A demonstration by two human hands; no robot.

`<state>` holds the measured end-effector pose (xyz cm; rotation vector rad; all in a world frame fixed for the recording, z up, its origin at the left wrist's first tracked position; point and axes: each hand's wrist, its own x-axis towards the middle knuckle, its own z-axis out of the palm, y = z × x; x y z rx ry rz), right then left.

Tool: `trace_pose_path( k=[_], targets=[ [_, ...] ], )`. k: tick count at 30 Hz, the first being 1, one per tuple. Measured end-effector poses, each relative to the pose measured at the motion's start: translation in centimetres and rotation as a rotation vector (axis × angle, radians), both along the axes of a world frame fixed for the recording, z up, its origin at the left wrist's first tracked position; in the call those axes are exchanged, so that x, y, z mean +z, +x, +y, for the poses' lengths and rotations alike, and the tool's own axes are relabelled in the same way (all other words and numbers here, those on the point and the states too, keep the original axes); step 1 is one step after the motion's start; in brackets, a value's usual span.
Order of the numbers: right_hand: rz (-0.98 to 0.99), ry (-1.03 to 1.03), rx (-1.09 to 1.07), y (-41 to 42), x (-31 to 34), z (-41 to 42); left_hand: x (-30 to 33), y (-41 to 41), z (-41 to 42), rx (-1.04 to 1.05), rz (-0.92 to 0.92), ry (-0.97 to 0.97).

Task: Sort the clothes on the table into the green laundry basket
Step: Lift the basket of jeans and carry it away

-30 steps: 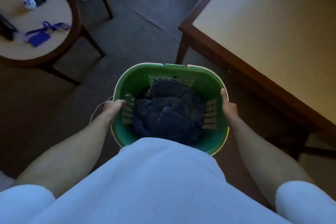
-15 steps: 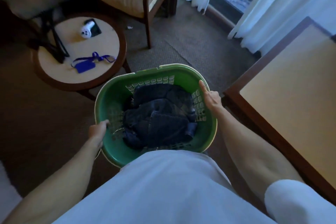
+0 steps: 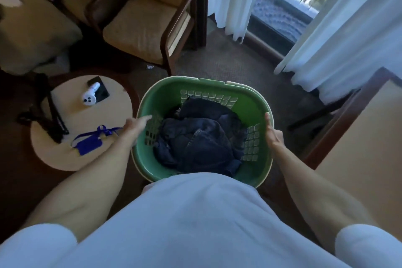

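Note:
I hold the green laundry basket [image 3: 202, 85] in front of my body, above the carpet. Dark blue clothes [image 3: 195, 141], denim among them, lie crumpled inside it. My left hand [image 3: 136, 125] grips the basket's left rim, its thumb lying over the edge onto the lattice wall. My right hand [image 3: 273, 135] grips the right rim with the thumb pointing up along the edge; its fingers are hidden outside the wall. My white shirt covers the basket's near rim.
A round side table [image 3: 65, 159] at the left carries a white device [image 3: 90, 97], a black phone and a blue lanyard [image 3: 91, 143]. An armchair [image 3: 141, 30] stands behind it. White curtains [image 3: 339, 39] hang by the window. The large table's [image 3: 359, 159] wooden edge is at the right.
The view has swung left and up, away from the large table toward the armchair and window. The basket stayed in both hands and now sits beside the round side table.

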<state>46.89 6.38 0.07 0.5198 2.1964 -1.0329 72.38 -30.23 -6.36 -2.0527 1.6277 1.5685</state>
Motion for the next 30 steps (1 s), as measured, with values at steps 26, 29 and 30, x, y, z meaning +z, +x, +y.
trace_pose_path(
  k=[26,29,30],
  targets=[
    [-0.003,-0.055,-1.54,-9.1,2.4,-9.6,6.0,-66.2,-0.9,-1.568,-0.01,-0.014],
    [-0.043,-0.065,-1.713,-7.1,2.4,-10.4,5.0,-69.4,4.7,-1.762,0.022,-0.013],
    [-0.043,-0.084,-1.736,-6.8,2.5,-10.6,5.9,-69.2,6.6,-1.813,0.026,-0.024]
  ],
)
